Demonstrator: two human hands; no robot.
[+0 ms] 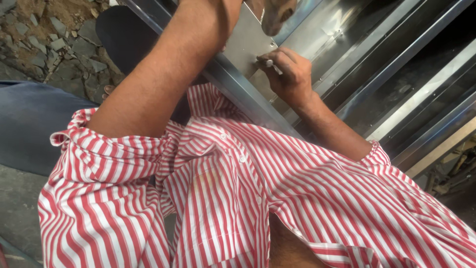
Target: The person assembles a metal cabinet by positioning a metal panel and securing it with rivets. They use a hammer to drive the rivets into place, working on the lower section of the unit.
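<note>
View: a head camera looks steeply down the person's own chest, over a red-and-white striped cotton shirt, to both arms reaching onto metalwork.
Work piece: a flat, dull silver sheet-metal plate lies on long, shiny steel channel frames that run diagonally from the picture's top middle to its right side.
Right hand: the right hand rests on the plate's lower edge, fingers curled closed around a small, pale, slim cylindrical piece, perhaps a rivet or marker; its kind is too small to tell.
Left hand: the left hand is at the plate's upper corner, mostly cut off by the top of the picture, seemingly pressing the plate down; whether its fingers are open or closed cannot be told.
Progress, as a judgement: the plate seems placed and steadied, and several small fasteners already dot the frame edge beside it; the point under the right hand looks unfinished.
Surroundings: rubble and bare earth at top left, a blue-grey trouser leg at left.
</note>
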